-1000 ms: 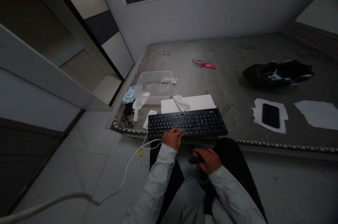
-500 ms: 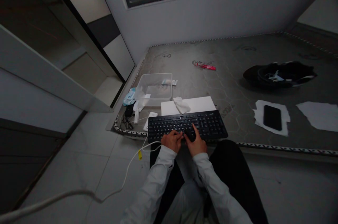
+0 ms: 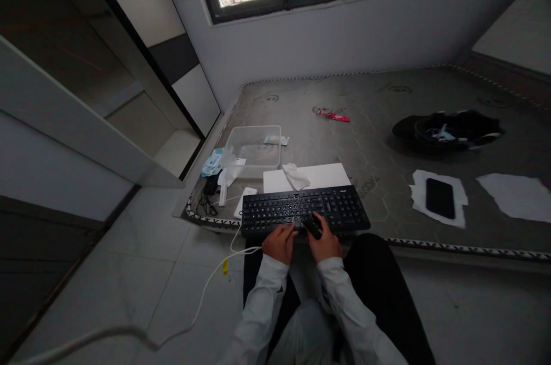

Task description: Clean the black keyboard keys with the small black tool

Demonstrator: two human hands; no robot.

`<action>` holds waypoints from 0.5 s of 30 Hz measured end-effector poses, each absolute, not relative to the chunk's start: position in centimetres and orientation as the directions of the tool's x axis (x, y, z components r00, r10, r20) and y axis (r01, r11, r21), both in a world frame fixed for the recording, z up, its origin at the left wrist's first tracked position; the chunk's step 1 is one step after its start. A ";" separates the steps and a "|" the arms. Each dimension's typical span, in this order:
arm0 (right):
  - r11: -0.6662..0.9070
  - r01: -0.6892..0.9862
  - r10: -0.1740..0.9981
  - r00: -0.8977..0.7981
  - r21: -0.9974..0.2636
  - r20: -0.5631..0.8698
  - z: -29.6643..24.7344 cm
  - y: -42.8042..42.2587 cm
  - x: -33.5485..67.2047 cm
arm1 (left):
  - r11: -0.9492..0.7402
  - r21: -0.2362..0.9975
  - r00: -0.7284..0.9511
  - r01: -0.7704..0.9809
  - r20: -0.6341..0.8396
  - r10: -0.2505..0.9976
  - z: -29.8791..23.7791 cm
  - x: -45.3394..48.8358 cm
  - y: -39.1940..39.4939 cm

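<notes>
A black keyboard (image 3: 301, 207) lies along the near edge of the mattress, above my knees. My left hand (image 3: 279, 242) is at its front edge, fingers bent and close together, tips by the lower keys; whatever they may hold is hidden. My right hand (image 3: 325, 241) grips a small dark object (image 3: 313, 227) between thumb and forefinger, over the keyboard's lower middle. That object is rounded and black, its kind unclear. Behind the keyboard, a crumpled white tissue (image 3: 296, 177) rests on a flat white box or board (image 3: 327, 175).
A clear plastic tub (image 3: 258, 170), a blue packet (image 3: 212, 164) and a white device (image 3: 246, 203) are on the left. A white cable (image 3: 202, 302) runs down there. To the right lie a phone (image 3: 439, 198) on paper and a black helmet-like item (image 3: 447, 131). A red wrapper (image 3: 336, 116) lies further back.
My left hand has drawn slightly down and away from the right one. My right hand has lowered a little, its forefinger now bent around the dark object. The view has tilted slightly.
</notes>
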State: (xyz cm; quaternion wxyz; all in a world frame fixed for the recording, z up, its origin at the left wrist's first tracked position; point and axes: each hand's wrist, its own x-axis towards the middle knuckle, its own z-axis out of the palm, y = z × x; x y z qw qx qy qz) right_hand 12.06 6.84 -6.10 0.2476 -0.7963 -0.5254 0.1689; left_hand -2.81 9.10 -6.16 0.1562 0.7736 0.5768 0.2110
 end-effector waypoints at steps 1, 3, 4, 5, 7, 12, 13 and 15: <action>-0.307 0.774 0.932 0.362 -0.554 -0.010 -6.1 6.7 12.3 | -0.269 0.508 0.218 0.818 0.159 0.963 -6.4 -2.9 8.2; -0.236 0.842 0.963 0.270 -0.485 -0.001 -6.1 6.3 12.7 | -0.247 0.538 0.193 0.806 0.156 0.969 -6.8 -3.0 6.2; -0.186 0.876 0.978 0.210 -0.445 0.006 -6.1 6.1 12.7 | -0.232 0.547 0.177 0.805 0.152 0.972 -7.1 -3.0 5.4; -0.134 0.903 0.988 0.153 -0.408 0.013 -6.2 5.9 12.6 | -0.224 0.557 0.177 0.800 0.137 0.975 -7.3 -3.1 4.6; -0.062 0.932 0.997 0.074 -0.357 0.019 -6.4 5.6 12.2 | -0.182 0.580 0.142 0.794 0.113 0.983 -7.8 -3.4 3.7; -0.056 0.944 0.998 0.052 -0.327 -0.021 -7.0 5.4 11.2 | -0.131 0.549 0.110 0.826 0.072 0.991 -8.5 -4.0 3.6; -0.072 0.945 0.997 0.064 -0.320 -0.035 -7.0 5.4 11.0 | -0.138 0.540 0.115 0.830 0.076 0.990 -8.6 -4.1 3.8; -0.104 0.946 0.994 0.088 -0.307 -0.065 -6.9 5.5 10.9 | -0.172 0.530 0.134 0.831 0.109 0.985 -8.8 -4.2 4.1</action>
